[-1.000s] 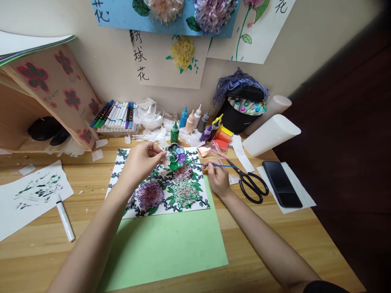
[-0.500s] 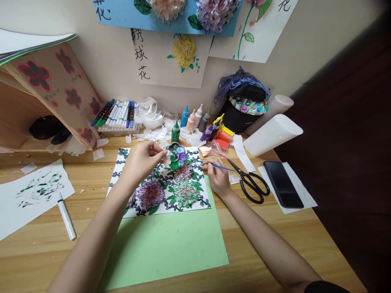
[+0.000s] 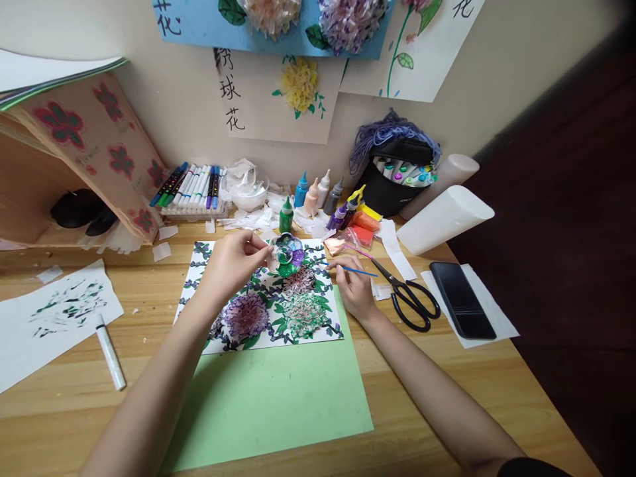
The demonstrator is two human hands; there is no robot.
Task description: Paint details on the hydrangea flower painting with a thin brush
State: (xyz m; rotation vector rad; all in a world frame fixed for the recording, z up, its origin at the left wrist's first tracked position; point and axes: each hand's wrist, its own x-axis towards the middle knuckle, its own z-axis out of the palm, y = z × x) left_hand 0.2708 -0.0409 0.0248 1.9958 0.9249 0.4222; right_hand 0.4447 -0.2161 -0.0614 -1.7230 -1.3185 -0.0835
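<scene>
My left hand (image 3: pixel 243 260) pinches the edge of a small flower-shaped paint palette (image 3: pixel 287 255), smeared with green, purple and blue, over the upper part of a painted sheet. A thin blue paintbrush (image 3: pixel 360 271) is in my right hand (image 3: pixel 352 285), its tip pointing left toward the palette without reaching it. The white sheet (image 3: pixel 273 336) carries textured flowers, one purple (image 3: pixel 246 317) and one green and pink (image 3: pixel 304 314), among green leaves and dark vines. Beneath it lies a light green sheet (image 3: pixel 278 404).
Behind the sheet stand a green paint bottle (image 3: pixel 286 216), other bottles, markers (image 3: pixel 196 185) and paper scraps. Black scissors (image 3: pixel 411 301) and a phone (image 3: pixel 462 299) lie right. A paint-marked paper (image 3: pixel 69 305) and white marker (image 3: pixel 110 354) lie left.
The view has shifted very slightly. The brush's back end sits a little further left; both hands keep nearly the same places.
</scene>
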